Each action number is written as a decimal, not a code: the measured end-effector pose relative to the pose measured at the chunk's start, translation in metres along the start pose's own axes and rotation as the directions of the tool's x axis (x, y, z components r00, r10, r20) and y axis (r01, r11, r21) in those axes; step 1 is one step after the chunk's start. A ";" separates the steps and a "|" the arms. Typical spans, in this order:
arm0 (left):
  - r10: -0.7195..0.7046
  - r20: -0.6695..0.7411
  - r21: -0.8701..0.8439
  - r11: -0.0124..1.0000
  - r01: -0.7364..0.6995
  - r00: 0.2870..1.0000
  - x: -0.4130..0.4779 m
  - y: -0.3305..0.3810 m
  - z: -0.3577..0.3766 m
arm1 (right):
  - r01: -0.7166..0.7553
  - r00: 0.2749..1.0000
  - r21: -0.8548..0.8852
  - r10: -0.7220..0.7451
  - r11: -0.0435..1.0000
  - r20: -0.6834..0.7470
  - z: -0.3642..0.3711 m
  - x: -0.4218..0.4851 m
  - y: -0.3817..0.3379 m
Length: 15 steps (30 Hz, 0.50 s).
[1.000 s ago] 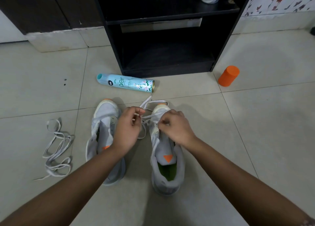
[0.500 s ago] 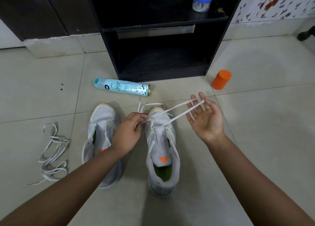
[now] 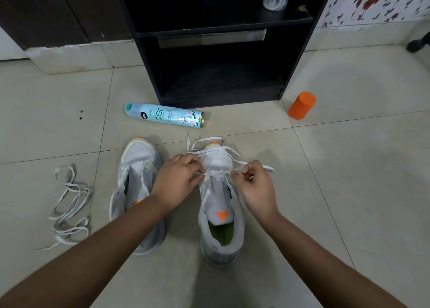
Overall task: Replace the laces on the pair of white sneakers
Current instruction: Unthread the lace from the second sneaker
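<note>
Fingers (image 3: 197, 167) on lace ends (image 3: 267, 167) (over right sneaker (image 3: 222, 240))

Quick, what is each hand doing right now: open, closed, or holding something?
Left hand: closed, pinching the white lace at the sneaker's front eyelets.
Right hand: closed, pinching the same lace on its other side.

Only the person's arms show. The left hand (image 3: 179, 179) and the right hand (image 3: 256, 188) are bare, and behind each a bare forearm runs back to the picture's lower edge: the left forearm (image 3: 93, 249) and the right forearm (image 3: 325, 249). Both forearms are slim and smooth, narrowing to the wrists just behind the hands. Knuckles ridge the back of each hand.
</note>
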<state>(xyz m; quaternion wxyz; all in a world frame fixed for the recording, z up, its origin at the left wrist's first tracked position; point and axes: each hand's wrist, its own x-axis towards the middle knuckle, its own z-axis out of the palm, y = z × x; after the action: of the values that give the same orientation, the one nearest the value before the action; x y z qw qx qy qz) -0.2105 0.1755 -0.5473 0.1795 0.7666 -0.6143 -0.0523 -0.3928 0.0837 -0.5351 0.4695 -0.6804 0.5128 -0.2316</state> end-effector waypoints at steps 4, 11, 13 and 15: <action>-0.062 0.039 -0.019 0.998 0.063 0.997 0.004 0.004 0.000 | 0.229 0.964 -0.473 -0.129 0.851 0.234 0.013 -0.008 -0.022; -0.318 -0.117 -0.085 0.947 0.310 0.941 0.006 -0.021 -0.015 | 0.178 0.953 -0.457 -0.036 0.871 0.302 0.025 0.000 -0.016; -0.475 -0.194 -0.117 0.880 0.460 0.858 0.008 -0.039 -0.028 | 0.157 0.958 -0.407 -0.038 0.900 0.285 0.025 0.000 -0.011; -0.466 -0.251 0.040 0.871 0.491 0.848 0.008 -0.048 -0.034 | 0.175 0.954 -0.388 -0.059 0.905 0.293 0.027 -0.001 -0.007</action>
<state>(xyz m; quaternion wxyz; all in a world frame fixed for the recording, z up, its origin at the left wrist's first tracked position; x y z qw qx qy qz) -0.1540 0.1837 -0.5309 0.1919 0.9044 -0.3803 0.0266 -0.3684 0.0953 -0.5408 0.3677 -0.8189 0.4378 -0.0507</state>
